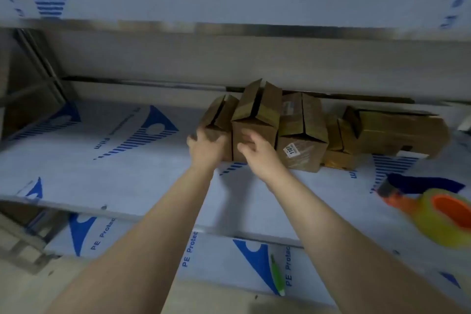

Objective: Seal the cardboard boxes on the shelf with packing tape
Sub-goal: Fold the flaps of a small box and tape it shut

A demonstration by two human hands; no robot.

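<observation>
I'm squaring the leftmost box (221, 114) at 12 o'clock, left grip (207, 146) clasping it, right grip (258, 152) spread wide (closing it flat before taping).

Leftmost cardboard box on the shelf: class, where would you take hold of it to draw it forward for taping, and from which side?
Probably its free left wall and front face, coming from the front-left. The leftmost box sits tight against the taller box on its right, and its top flaps stand ajar, too loose to pull by. The left hand rests there.
</observation>
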